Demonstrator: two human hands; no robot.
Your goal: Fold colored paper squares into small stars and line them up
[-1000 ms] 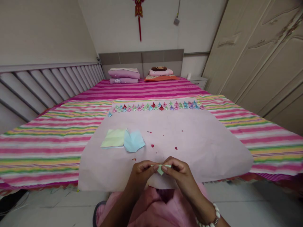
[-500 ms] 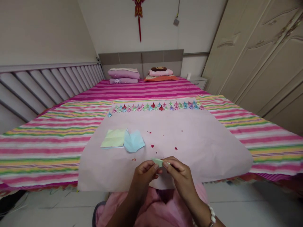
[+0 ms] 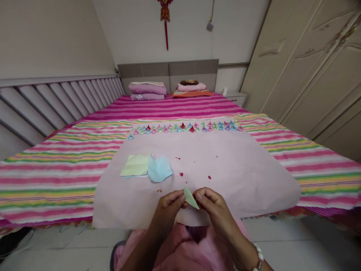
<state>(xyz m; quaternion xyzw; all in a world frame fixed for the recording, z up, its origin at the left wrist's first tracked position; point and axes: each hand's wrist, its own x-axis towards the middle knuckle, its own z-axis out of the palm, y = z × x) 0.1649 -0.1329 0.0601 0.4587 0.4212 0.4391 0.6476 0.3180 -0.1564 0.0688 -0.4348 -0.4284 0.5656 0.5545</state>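
A small pale-green paper folded into a pointed triangle (image 3: 190, 198) is pinched at its left side by my left hand (image 3: 171, 203), above the front of the large pale sheet (image 3: 239, 165). Just right of the paper, my right hand (image 3: 212, 201) has its fingers curled and the thumb against the forefinger. Nothing shows in that pinch; whether a fingertip brushes the paper's edge is hard to see. Flat on the sheet, left of my hands, lie a light-green paper square (image 3: 135, 165) and a creased light-blue paper (image 3: 160, 168).
Several small folded paper pieces (image 3: 182, 125) in mixed colours line the sheet's far edge. Red scraps (image 3: 209, 177) are scattered near the middle. Striped bedding (image 3: 56, 158) surrounds the sheet. A railing (image 3: 56, 98) runs along the left, and folded bedding (image 3: 148, 89) is stacked by the headboard.
The green folded paper has turned from lying crosswise between both hands to pointing down to the right. My right fingers have come off its right end; my left hand still holds it.
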